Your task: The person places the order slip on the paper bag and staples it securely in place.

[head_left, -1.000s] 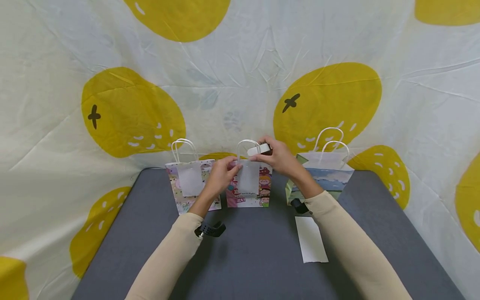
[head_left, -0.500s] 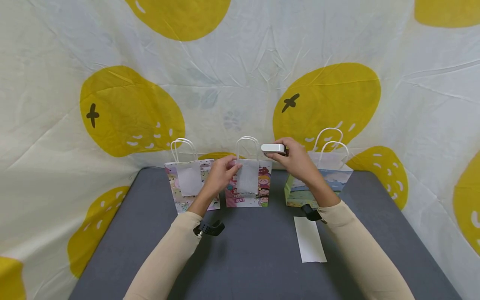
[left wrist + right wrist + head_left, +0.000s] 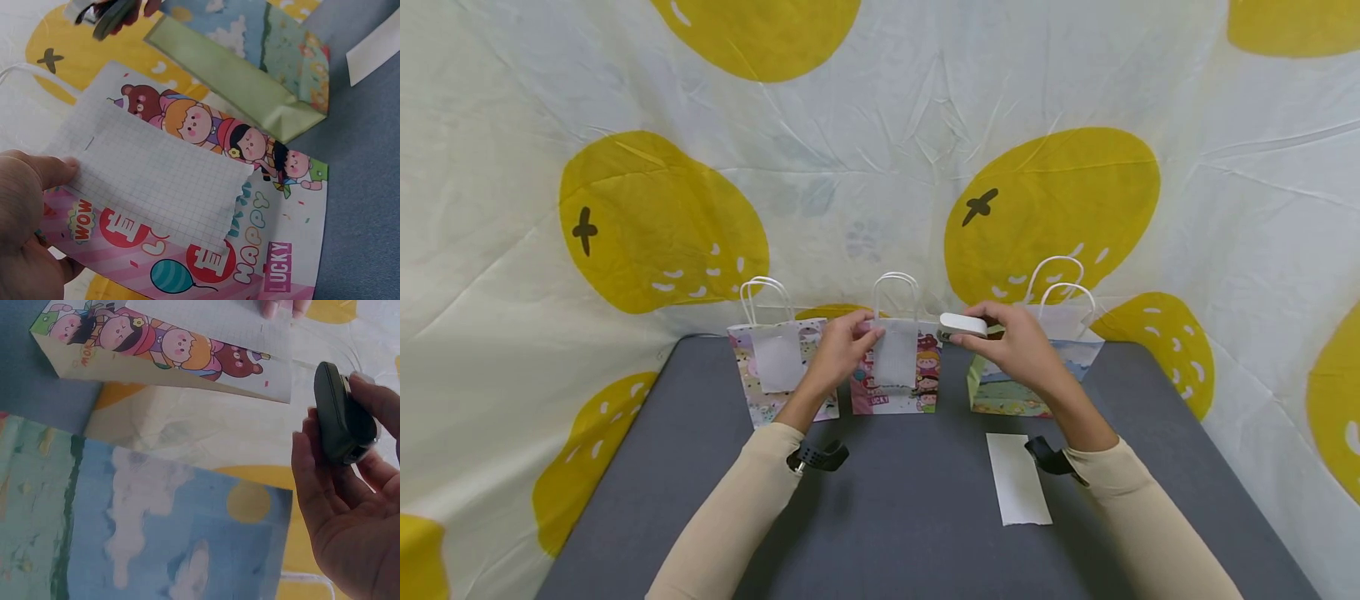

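Note:
My left hand (image 3: pixel 841 350) pinches the upper left edge of a sheet of grid paper (image 3: pixel 895 357) and the pink cartoon gift bag (image 3: pixel 929 375) behind it. In the left wrist view a small staple (image 3: pixel 89 144) shows near the sheet's top, and its far edge is torn. To the right of that bag, my right hand (image 3: pixel 1021 346) holds a small stapler (image 3: pixel 964 324), white on one side and dark on the other. The stapler is apart from the paper, in front of the landscape gift bag (image 3: pixel 1011 383).
Another patterned gift bag (image 3: pixel 762 407) with a white sheet (image 3: pixel 779 358) on its front stands at the left. A loose strip of white paper (image 3: pixel 1018 483) lies on the grey table (image 3: pixel 910 517) near my right wrist. A fruit-print cloth (image 3: pixel 857 108) hangs behind.
My right hand has drawn the stapler away from the pink bag's top, to the right and then slightly down. The left hand has kept its grip on the paper and bag.

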Motion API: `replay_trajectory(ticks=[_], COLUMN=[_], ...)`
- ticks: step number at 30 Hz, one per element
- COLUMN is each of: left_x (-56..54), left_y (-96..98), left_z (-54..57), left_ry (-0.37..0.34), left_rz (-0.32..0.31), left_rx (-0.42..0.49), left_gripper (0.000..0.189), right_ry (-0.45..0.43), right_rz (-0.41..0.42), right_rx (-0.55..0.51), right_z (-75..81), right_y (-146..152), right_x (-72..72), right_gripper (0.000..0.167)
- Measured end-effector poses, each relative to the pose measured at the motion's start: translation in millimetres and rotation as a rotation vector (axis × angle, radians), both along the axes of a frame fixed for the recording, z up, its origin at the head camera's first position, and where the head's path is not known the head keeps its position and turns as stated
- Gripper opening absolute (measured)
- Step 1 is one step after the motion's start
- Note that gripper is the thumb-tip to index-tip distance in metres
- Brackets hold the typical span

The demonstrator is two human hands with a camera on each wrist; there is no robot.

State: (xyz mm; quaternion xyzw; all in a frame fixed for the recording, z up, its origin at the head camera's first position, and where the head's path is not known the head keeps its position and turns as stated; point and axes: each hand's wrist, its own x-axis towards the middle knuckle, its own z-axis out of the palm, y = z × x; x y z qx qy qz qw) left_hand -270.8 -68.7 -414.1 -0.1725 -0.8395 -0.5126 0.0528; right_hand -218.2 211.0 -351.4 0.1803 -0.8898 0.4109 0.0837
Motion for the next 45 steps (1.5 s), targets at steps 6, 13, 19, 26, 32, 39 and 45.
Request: replay_trajectory(ticks=[6, 13, 19, 26, 32, 39, 45], left_x=[0.5, 1.5, -0.1, -1.8, -2.4, -2.2, -1.3], left_y=[-0.9, -2.4, -1.6, -1.4, -2.3, -2.9, -2.6], left_z=[0.2, 0.3, -0.4, -0.5, 0.3, 2.8, 3.1], left_ry=[0.018, 0.018, 0.003, -0.004, 0.01, 0.009, -0.007], left_rz=[0.011, 0.005, 0.017, 0.022, 0.021, 0.028, 0.026], left_rx=[0.005, 0.023, 0.024, 0.017, 0.005, 0.009, 0.012], left_gripper=[0.024, 0.021, 0.022, 0.023, 0.024, 0.026, 0.027], right_ry=[-0.043, -0.055, -0.125, -0.201, -0.206, -0.244, -0.291], right_rz=[0.062, 0.11, 0.104, 0.092, 0.055, 0.011, -0.004], right_rx=[0.006, 0.008, 0.024, 0.025, 0.076, 0.117, 0.147], right_z=[-2.1, -13.6, -23.5, -46.0, -64.0, -84.2, -100.8], right_y=[9, 26, 43, 72, 96, 121, 141], right_x=[14.4, 25.7, 35.3, 44.5, 53.3, 59.1, 65.2], right_gripper=[0.028, 0.027, 0.028, 0.026, 0.026, 0.029, 0.028])
